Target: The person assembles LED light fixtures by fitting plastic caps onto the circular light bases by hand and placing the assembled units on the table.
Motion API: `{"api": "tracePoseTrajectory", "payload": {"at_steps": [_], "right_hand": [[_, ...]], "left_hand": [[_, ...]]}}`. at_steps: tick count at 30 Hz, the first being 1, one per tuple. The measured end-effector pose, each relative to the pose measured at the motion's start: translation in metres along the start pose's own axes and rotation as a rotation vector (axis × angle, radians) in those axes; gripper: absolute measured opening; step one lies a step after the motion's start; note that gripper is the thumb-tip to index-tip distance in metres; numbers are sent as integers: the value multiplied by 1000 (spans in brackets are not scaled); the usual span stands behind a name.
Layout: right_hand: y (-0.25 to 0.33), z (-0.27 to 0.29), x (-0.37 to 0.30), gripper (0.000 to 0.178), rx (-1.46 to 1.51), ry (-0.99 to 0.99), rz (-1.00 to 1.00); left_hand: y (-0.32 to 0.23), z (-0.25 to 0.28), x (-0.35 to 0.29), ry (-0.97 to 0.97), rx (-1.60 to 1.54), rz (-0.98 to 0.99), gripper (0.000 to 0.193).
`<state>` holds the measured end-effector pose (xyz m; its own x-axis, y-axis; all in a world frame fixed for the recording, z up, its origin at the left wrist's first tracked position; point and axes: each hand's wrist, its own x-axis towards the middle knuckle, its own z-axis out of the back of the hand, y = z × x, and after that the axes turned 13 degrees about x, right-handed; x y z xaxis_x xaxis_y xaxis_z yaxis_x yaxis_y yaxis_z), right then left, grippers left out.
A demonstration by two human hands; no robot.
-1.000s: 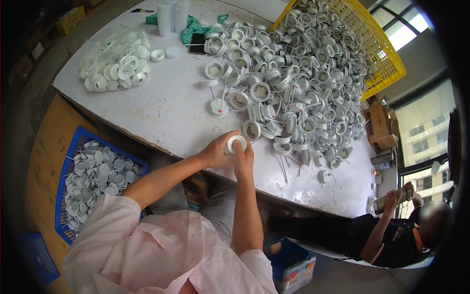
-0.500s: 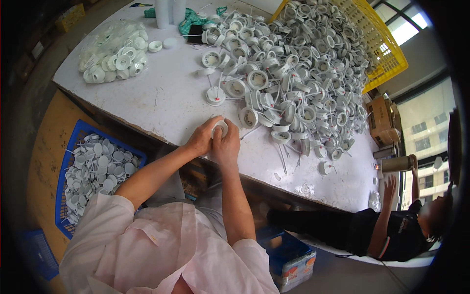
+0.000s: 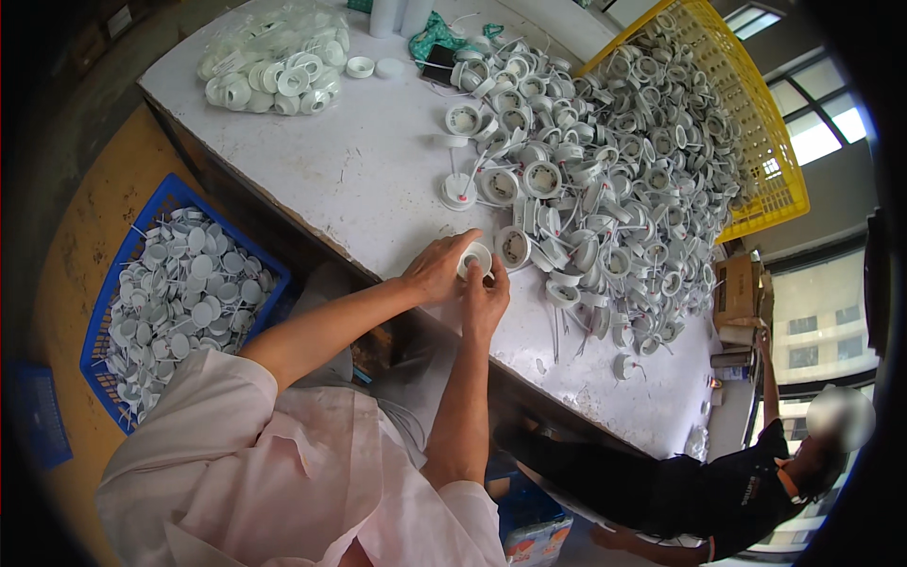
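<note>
Over the table's near edge, both my hands are closed round one small round white plastic cup [image 3: 475, 253]. My left hand [image 3: 440, 270] grips its left side, and my right hand [image 3: 486, 299] holds the near right side, with a thumb pressed at its opening. The cup's underside is hidden by my fingers. Just beyond my hands, a similar white cup with a wire [image 3: 457, 192] stands on the white table [image 3: 312, 184]. To the right spreads a large heap of white round cups with wires [image 3: 605, 189].
A yellow crate [image 3: 770, 156] lies tipped behind the heap. At the back left are a clear bag of white rings [image 3: 274, 66] and a dark phone [image 3: 438, 64]. A blue basket of white discs [image 3: 189, 312] sits at my left. A co-worker in black [image 3: 699, 501] is at the right.
The view has shifted, so the table's things appear further right. My hands still hold the cup, whose open face now shows more. The co-worker's raised nearer hand has dropped.
</note>
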<state>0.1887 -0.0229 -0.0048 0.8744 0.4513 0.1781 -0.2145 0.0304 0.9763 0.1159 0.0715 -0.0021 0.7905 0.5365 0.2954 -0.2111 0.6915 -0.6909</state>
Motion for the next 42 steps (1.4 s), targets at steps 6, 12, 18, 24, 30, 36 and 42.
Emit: {"api": "tracePoseTrajectory", "payload": {"at_steps": [6,12,18,24,30,36,42], "right_hand": [[-12,15,11,46,102,53,-227],[-16,14,-3,35,-152,-157,158],[-17,15,2,24,200,-99,-47],[-2,13,-6,22,300,-146,-47],[4,32,-16,25,423,-190,-142],[3,56,-35,27,438,-238,-184],[-3,67,-72,22,321,-52,-55]], "left_hand": [[7,-9,-2,-89,-5,-81,85],[15,-17,-6,-75,-30,-56,84],[12,-10,-10,-59,-50,-29,83],[13,-9,-18,-66,-70,-60,82],[11,-13,-25,-237,-85,-107,76],[-6,-5,-53,-386,-217,-144,44],[-41,-26,-82,-17,-328,84,23]]}}
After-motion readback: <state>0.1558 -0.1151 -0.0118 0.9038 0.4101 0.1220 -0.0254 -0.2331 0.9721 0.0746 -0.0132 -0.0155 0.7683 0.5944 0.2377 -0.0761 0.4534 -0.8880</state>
